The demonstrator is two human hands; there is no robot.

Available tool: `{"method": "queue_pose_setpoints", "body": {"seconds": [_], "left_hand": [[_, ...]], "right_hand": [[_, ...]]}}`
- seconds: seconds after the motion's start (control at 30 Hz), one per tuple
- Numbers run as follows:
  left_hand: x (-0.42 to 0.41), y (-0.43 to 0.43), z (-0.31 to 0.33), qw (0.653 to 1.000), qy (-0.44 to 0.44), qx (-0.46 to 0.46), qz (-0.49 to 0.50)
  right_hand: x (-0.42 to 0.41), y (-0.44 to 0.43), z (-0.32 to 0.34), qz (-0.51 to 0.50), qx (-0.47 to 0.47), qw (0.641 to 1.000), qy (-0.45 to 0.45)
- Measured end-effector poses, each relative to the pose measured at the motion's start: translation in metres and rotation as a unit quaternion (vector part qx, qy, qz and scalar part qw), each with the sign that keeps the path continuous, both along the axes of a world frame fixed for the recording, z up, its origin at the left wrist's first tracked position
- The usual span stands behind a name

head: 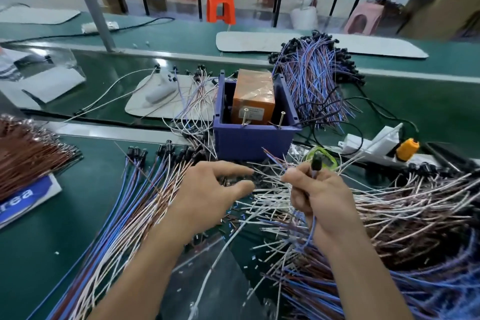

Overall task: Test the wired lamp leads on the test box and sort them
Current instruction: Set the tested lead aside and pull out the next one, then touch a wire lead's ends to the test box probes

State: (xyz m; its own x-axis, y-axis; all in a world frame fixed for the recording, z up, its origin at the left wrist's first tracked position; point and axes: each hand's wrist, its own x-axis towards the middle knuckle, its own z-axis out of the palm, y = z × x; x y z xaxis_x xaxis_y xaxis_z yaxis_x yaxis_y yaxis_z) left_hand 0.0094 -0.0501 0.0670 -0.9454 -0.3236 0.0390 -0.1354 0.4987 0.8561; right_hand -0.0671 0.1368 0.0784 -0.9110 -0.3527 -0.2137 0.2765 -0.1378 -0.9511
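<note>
Green matting covers the bench [39, 254], and wired leads lie over most of its near half. At the middle of the bench stands the blue test box [255, 138], with an orange unit [253, 96] inside and two screws [281, 119] standing up at its near wall; we take those to be the contacts.

Our right hand [319, 197] is curled in a fist round one lamp lead [316, 163], just in front of the box. Its black lamp head sticks up above the thumb and its blue wire runs down out of the palm. Our left hand [215, 189] lies open beside it, thumb and forefinger apart and reaching into the tangle of stripped wire ends [265, 187] between the two hands. Whether the fingertips touch a wire we cannot tell.

We judge this to be the pick-up step: one lead is drawn from the loose pile [405, 215] at the near right edge, but its bare ends are not yet on the box. Next we would need to catch that lead's own two ends out of the tangle, then carry them up to the screws, one end to each. After that it would join the combed row [124, 210] at the near left or go aside. Similar white ends lie crossed here, so picking the wrong one is the risk.
</note>
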Motion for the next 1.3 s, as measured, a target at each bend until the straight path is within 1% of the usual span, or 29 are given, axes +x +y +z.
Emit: {"method": "queue_pose_setpoints", "body": {"seconds": [0.03, 0.07, 0.1, 0.2, 0.3, 0.33, 0.37, 0.5, 0.57, 0.63, 0.7, 0.77, 0.83, 0.93, 1.0, 1.1, 1.2, 1.3], "left_hand": [[-0.003, 0.012, 0.002, 0.996, 0.012, 0.090, -0.007], [-0.006, 0.022, 0.003, 0.985, 0.024, 0.173, -0.012], [-0.008, 0.030, 0.004, 0.972, 0.039, 0.232, -0.011], [-0.012, 0.044, 0.007, 0.943, 0.063, 0.327, 0.020], [-0.013, 0.042, 0.006, 0.910, 0.081, 0.401, 0.072], [-0.013, 0.039, 0.007, 0.905, 0.088, 0.409, 0.082], [-0.013, 0.036, 0.006, 0.907, 0.093, 0.403, 0.085], [-0.010, 0.031, 0.007, 0.924, 0.107, 0.359, 0.082], [-0.008, 0.033, 0.005, 0.940, 0.086, 0.327, 0.039], [-0.007, 0.035, 0.003, 0.947, 0.060, 0.316, 0.000], [-0.008, 0.034, 0.000, 0.940, 0.061, 0.335, -0.012], [-0.009, 0.033, -0.001, 0.926, 0.077, 0.369, -0.025], [-0.013, 0.034, -0.006, 0.909, 0.082, 0.409, -0.003], [-0.015, 0.039, -0.008, 0.883, 0.069, 0.460, 0.057], [-0.015, 0.043, -0.007, 0.879, 0.062, 0.470, 0.057], [-0.020, 0.037, 0.000, 0.882, 0.053, 0.455, 0.106], [-0.030, 0.019, 0.011, 0.873, 0.057, 0.453, 0.170], [-0.043, 0.009, 0.014, 0.876, 0.078, 0.414, 0.233]], "right_hand": [[0.004, -0.006, -0.002, 0.001, -0.009, 1.000, -0.001], [0.007, -0.010, -0.003, 0.002, -0.016, 1.000, 0.000], [0.010, -0.014, -0.005, 0.002, -0.026, 1.000, 0.001], [0.016, -0.020, -0.007, -0.008, -0.067, 0.998, -0.017], [0.019, -0.022, -0.009, 0.001, -0.073, 0.997, -0.030], [0.019, -0.021, -0.010, 0.003, -0.070, 0.997, -0.034], [0.019, -0.021, -0.011, 0.003, -0.066, 0.997, -0.035], [0.022, -0.022, -0.009, 0.006, -0.069, 0.997, -0.026], [0.023, -0.025, -0.010, -0.012, -0.088, 0.996, -0.028], [0.022, -0.027, -0.011, -0.040, -0.094, 0.994, -0.031], [0.023, -0.030, -0.011, -0.049, -0.095, 0.994, -0.031], [0.024, -0.031, -0.009, -0.038, -0.105, 0.993, -0.040], [0.023, -0.031, -0.009, -0.038, -0.094, 0.994, -0.044], [0.021, -0.034, -0.011, -0.051, -0.046, 0.997, -0.021], [0.022, -0.036, -0.011, -0.078, -0.024, 0.997, -0.007], [0.021, -0.038, -0.011, -0.148, -0.022, 0.989, 0.001], [0.013, -0.036, -0.009, -0.222, -0.074, 0.972, -0.039], [0.004, -0.036, -0.007, -0.279, -0.083, 0.955, -0.065]]}}
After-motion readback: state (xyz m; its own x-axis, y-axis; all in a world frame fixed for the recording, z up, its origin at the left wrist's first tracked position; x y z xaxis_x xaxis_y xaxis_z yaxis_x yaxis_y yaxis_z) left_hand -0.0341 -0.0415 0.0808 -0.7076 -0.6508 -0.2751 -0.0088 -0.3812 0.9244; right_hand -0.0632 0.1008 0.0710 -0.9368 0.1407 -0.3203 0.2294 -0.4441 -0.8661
